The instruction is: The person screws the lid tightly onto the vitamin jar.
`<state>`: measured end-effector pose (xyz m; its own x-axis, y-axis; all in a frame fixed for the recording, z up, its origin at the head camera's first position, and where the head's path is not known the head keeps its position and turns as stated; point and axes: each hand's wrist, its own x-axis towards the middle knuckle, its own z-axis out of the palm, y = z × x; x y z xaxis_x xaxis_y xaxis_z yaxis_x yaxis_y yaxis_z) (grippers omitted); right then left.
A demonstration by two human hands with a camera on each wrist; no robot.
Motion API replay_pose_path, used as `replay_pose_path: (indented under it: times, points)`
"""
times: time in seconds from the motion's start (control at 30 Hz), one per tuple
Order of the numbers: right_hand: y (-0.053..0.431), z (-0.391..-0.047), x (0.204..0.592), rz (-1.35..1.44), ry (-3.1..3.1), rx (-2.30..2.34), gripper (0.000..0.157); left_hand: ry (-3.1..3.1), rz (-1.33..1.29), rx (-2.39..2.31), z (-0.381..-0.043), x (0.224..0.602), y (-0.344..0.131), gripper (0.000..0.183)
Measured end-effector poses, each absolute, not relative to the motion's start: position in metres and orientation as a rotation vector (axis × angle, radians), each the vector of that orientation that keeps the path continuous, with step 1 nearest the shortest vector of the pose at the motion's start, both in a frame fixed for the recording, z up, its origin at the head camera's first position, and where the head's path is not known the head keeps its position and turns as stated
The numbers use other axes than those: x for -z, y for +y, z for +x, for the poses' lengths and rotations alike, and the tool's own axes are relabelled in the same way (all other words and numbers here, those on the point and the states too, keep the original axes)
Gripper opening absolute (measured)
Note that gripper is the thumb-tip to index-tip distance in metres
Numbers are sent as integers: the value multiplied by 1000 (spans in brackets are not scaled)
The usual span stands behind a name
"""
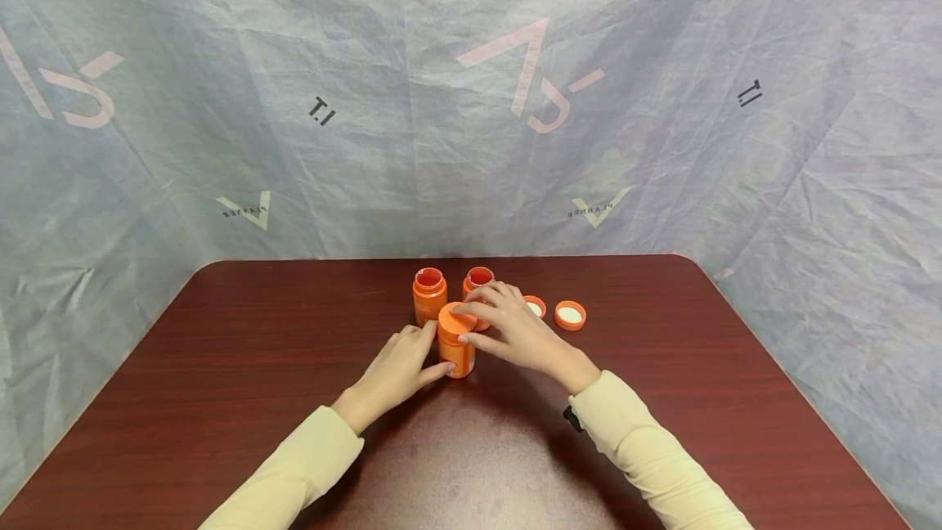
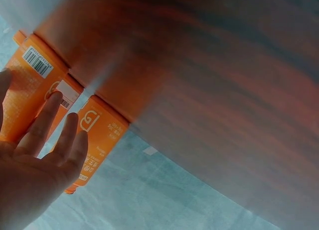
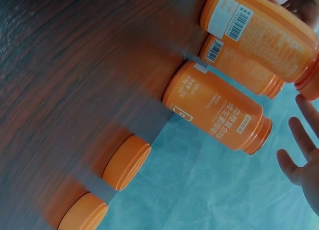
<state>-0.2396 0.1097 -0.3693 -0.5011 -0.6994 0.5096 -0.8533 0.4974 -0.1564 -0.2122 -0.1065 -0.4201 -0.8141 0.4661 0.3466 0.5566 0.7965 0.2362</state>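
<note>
An orange bottle (image 1: 458,357) with an orange screw cap (image 1: 456,319) on top stands upright on the table, between both hands. My left hand (image 1: 392,372) grips its body from the left, thumb at the front and fingers toward the back. From the right, my right hand (image 1: 524,334) holds the cap, its thumb at the near side and fingertips over the top. Labels and barcodes show on the capped bottle (image 3: 259,33) in the right wrist view. Close behind stand two uncapped orange bottles (image 1: 430,305), the right one (image 1: 468,288) partly hidden by my right hand.
Two loose orange caps lie with white insides up, right of the bottles: one cap (image 1: 570,316) in full sight, the other cap (image 1: 537,306) partly behind my right hand. The dark red wooden table (image 1: 257,334) ends at a grey fabric backdrop (image 1: 412,145).
</note>
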Motion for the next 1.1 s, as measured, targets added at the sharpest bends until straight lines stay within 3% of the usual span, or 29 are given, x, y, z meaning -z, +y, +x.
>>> replay_pose_path:
  times: [0.4, 1.1]
  points:
    - [112, -240, 367, 1374, -2359, -604, 31, -2738, -770, 493, -211, 419, -106, 55]
    - [112, -237, 370, 1285, -2347, -613, 29, -2732, -769, 475, -210, 419, -105, 55]
